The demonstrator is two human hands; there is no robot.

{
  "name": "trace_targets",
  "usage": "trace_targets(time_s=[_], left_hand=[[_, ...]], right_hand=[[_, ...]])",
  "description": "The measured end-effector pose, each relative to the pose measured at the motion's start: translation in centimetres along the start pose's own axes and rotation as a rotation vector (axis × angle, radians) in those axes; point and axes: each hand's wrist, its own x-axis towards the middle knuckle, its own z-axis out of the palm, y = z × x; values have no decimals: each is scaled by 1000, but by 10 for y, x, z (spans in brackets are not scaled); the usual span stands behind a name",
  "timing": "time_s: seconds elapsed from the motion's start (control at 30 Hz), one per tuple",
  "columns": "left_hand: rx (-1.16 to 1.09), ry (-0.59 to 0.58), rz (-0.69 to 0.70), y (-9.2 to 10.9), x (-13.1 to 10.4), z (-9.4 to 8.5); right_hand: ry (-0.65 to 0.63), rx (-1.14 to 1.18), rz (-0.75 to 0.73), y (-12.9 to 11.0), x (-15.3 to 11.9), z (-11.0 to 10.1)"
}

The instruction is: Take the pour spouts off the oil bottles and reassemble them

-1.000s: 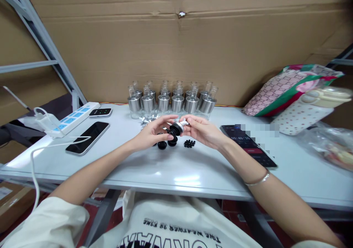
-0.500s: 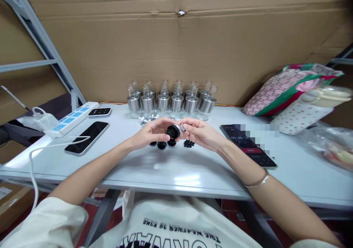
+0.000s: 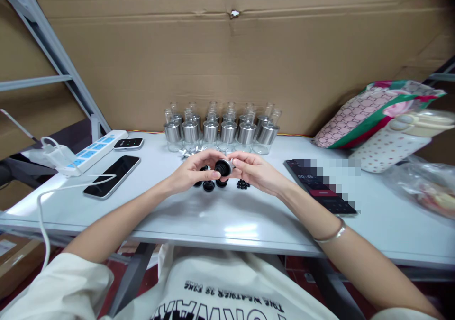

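Cap (image 3: 223,167), black with a silver collar, is pinched between both hands above the bench (image 3: 227,225), left hand (image 3: 192,173) closed on its black end, right hand (image 3: 254,170) on the silver end, its axis running left-right, 3 loose caps (image 3: 209,185) just below.

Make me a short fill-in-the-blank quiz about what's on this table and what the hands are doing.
1. Both hands, the left hand and the right hand, hold a small black and ____ part between them.
2. The silver-capped glass bottles stand in rows against the ____ wall.
3. A white cable runs to the phone lying on the person's ____ side.
4. The right wrist wears a thin silver ____.

Missing words: silver; cardboard; left; bracelet
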Motion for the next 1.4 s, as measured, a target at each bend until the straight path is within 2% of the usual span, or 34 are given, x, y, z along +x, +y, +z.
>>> trace_targets(time_s=[0.13,0.2,0.33,0.47,0.57,0.8,1.0,1.2,1.4], left_hand=[[16,53,-14,-3,1,1],[32,83,-14,-3,1,2],[259,158,-10,-3,0,5],[482,166,-42,-2,-2,9],[514,183,-52,-3,-3,12],[515,203,-65,-5,-2,12],[515,140,-29,-6,-2,8],[527,138,-43,-6,-1,6],[599,198,12,-5,-1,10]], right_hand=[[92,-323,-66,3,2,5],[162,-410,-125,4,3,6],[221,-419,-188,1,3,3],[139,-385,-160,-1,2,2],[102,-354,-155,1,1,3],[105,-336,-119,6,2,0],[125,-256,-80,9,4,-1],[122,-233,-90,12,4,0],[153,-235,-117,11,4,0]])
